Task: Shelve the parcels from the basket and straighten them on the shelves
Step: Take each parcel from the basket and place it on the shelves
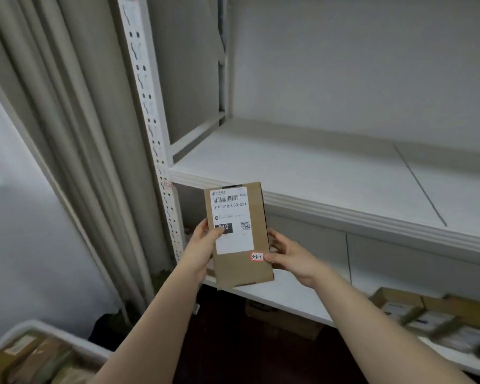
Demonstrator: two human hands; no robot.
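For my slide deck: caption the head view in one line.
Left hand and right hand hold a labelled parcel before a white shelf.

We cannot read the tiny words on the label, the lower boxes look blurry, and the basket is cut off by the edge.

Left forearm, right forearm bare to frame edge; left hand, right hand bare too.

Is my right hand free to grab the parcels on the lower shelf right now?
Probably not yet: the right hand and left hand both hold the box, though the way to those parcels looks open.
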